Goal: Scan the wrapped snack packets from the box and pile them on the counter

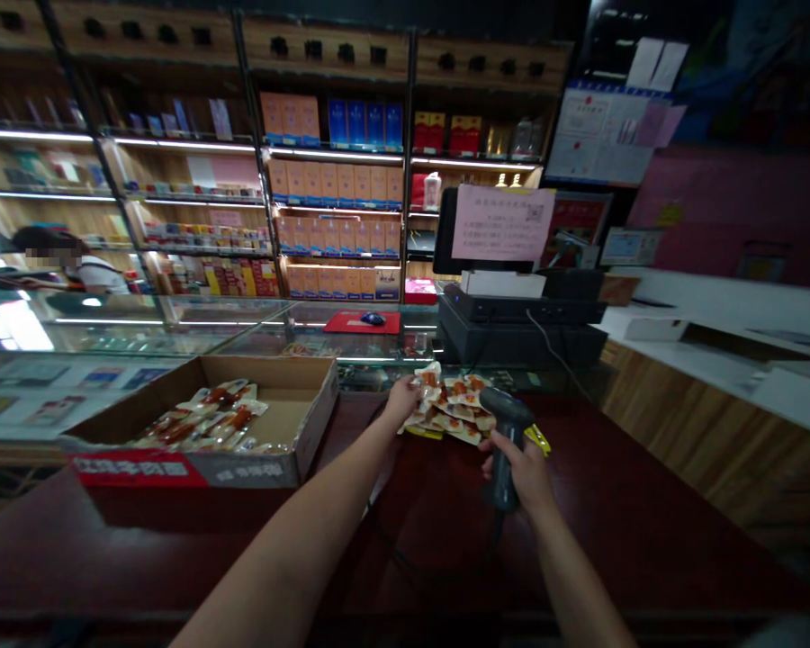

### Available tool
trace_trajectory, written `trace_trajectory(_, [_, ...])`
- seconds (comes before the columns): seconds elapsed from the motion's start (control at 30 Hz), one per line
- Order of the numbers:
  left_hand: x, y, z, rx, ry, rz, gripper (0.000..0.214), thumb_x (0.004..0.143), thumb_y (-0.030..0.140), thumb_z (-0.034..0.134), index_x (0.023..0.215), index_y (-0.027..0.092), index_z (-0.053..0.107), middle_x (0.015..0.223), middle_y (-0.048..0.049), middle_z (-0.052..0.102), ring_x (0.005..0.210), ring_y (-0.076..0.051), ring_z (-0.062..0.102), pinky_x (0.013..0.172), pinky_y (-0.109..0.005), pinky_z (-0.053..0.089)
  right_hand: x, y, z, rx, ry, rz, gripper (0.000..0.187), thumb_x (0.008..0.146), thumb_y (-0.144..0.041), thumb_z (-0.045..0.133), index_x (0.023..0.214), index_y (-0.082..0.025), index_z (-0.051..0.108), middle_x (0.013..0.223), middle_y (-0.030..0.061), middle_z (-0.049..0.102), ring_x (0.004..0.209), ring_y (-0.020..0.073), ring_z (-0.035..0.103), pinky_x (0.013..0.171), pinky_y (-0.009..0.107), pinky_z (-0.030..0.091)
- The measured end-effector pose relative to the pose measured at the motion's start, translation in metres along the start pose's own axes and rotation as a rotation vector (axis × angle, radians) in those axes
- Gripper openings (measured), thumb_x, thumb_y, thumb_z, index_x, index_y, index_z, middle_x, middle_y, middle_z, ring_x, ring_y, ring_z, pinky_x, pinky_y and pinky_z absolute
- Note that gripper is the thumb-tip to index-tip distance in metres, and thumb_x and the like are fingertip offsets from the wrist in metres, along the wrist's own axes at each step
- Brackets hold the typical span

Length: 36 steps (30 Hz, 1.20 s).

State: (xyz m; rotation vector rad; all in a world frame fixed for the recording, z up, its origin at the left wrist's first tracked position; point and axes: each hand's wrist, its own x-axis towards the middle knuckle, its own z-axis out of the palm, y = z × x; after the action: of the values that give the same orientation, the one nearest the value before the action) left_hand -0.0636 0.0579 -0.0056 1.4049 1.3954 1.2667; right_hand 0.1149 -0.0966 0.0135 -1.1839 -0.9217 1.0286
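Note:
My left hand [402,401] is closed on a vacuum-sealed snack packet [429,382] with reddish-brown food inside, lifted at the left side of a pile. My right hand [521,466] grips the handle of a dark grey barcode scanner [503,490], its head tilted towards the pile. Several similar snack packets [460,418] lie heaped on the dark red counter [432,513] between my hands. A yellow packet [537,439] shows behind the scanner. The scanner's cable loops over the counter below my hands.
An open cardboard box [317,409] with several packets in it stands on the left. Behind are a monitor [448,234] with a pink notice, a black cash drawer [519,337] and a mouse [373,319] on a red mat. A person [98,270] is at the far left by stocked shelves.

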Motion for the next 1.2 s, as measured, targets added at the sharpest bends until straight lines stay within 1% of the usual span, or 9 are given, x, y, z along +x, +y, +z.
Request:
trace_trajectory(0.13, [-0.004, -0.005, 0.007, 0.516, -0.055, 0.184, 0.021, 0.077, 0.021, 0.057, 0.095, 0.014, 0.067, 0.096, -0.0100, 0.067, 0.088, -0.018, 0.060, 0.079, -0.026, 0.043, -0.007, -0.002, -0.009, 0.049, 0.013, -0.019, 0.038, 0.056, -0.043, 0.073, 0.078, -0.016, 0.057, 0.054, 0.0002, 0.066, 0.034, 0.0140, 0.055, 0.033, 0.025, 0.047])
trace_trajectory(0.23, [-0.006, -0.010, 0.014, 0.685, -0.034, 0.229, 0.020, 0.077, 0.024, 0.058, 0.091, 0.015, 0.068, 0.100, -0.0112, 0.064, 0.096, -0.021, 0.058, 0.087, -0.028, 0.041, -0.010, -0.001, -0.010, 0.048, -0.008, -0.029, 0.038, 0.058, -0.045, 0.072, 0.078, -0.016, 0.058, 0.052, -0.0003, 0.065, 0.033, 0.0139, 0.055, 0.034, 0.025, 0.047])
trace_trajectory(0.4, [-0.002, -0.015, 0.022, 0.471, 0.083, 0.218, 0.004, 0.068, 0.021, 0.065, 0.068, 0.017, 0.066, 0.085, -0.0116, 0.061, 0.096, -0.026, 0.056, 0.093, -0.035, 0.038, -0.013, 0.003, -0.001, 0.062, -0.037, -0.039, 0.037, 0.059, -0.045, 0.072, 0.078, -0.016, 0.059, 0.056, 0.0011, 0.067, 0.034, 0.0137, 0.056, 0.034, 0.025, 0.047])
trace_trajectory(0.47, [-0.002, -0.015, 0.020, 0.350, 0.105, 0.239, 0.008, 0.063, 0.019, 0.069, 0.058, 0.018, 0.062, 0.078, -0.0105, 0.060, 0.098, -0.027, 0.055, 0.096, -0.036, 0.035, -0.016, 0.005, 0.003, 0.055, -0.070, -0.026, 0.035, 0.060, -0.045, 0.072, 0.075, -0.016, 0.060, 0.051, 0.0005, 0.064, 0.033, 0.0139, 0.055, 0.034, 0.025, 0.047])
trace_trajectory(0.67, [-0.021, -0.015, -0.008, 0.299, 0.250, 0.296, 0.005, 0.069, 0.021, 0.064, 0.071, 0.017, 0.066, 0.100, -0.0134, 0.058, 0.107, -0.028, 0.051, 0.101, -0.039, 0.032, -0.027, 0.010, 0.017, 0.043, -0.146, 0.016, 0.033, 0.062, -0.044, 0.072, 0.073, -0.015, 0.060, 0.044, -0.0005, 0.061, 0.033, 0.0145, 0.054, 0.034, 0.024, 0.045])
trace_trajectory(0.83, [-0.049, -0.017, -0.067, 0.352, 0.295, 0.421, 0.011, 0.070, 0.020, 0.063, 0.078, 0.016, 0.068, 0.111, -0.0141, 0.053, 0.109, -0.028, 0.051, 0.097, -0.039, 0.039, -0.041, 0.021, 0.033, 0.134, -0.184, 0.049, 0.045, 0.058, -0.044, 0.075, 0.087, -0.015, 0.057, 0.058, 0.0001, 0.066, 0.036, 0.0138, 0.055, 0.035, 0.026, 0.047])
trace_trajectory(1.0, [-0.061, -0.014, -0.165, 0.529, 0.387, 0.458, 0.017, 0.073, 0.021, 0.058, 0.088, 0.018, 0.066, 0.116, -0.0111, 0.053, 0.111, -0.024, 0.051, 0.096, -0.035, 0.041, -0.052, 0.030, 0.050, 0.177, -0.255, 0.061, 0.048, 0.057, -0.045, 0.077, 0.089, -0.015, 0.057, 0.059, 0.0003, 0.066, 0.037, 0.0136, 0.055, 0.036, 0.026, 0.047])
trace_trajectory(1.07, [-0.059, -0.014, -0.209, 0.683, 0.401, 0.342, 0.017, 0.074, 0.023, 0.057, 0.088, 0.017, 0.066, 0.112, -0.0116, 0.058, 0.108, -0.024, 0.053, 0.096, -0.034, 0.040, -0.054, 0.031, 0.059, 0.179, -0.284, 0.061, 0.047, 0.058, -0.045, 0.076, 0.089, -0.015, 0.057, 0.060, 0.0004, 0.065, 0.037, 0.0135, 0.054, 0.037, 0.026, 0.047])
trace_trajectory(1.2, [-0.049, -0.019, -0.288, 0.902, 0.354, -0.076, 0.017, 0.065, 0.022, 0.062, 0.079, 0.014, 0.064, 0.089, -0.0136, 0.066, 0.091, -0.027, 0.060, 0.084, -0.035, 0.044, -0.056, 0.032, 0.082, 0.184, -0.351, 0.066, 0.046, 0.059, -0.045, 0.076, 0.089, -0.015, 0.057, 0.059, -0.0002, 0.065, 0.036, 0.0134, 0.054, 0.035, 0.026, 0.045])
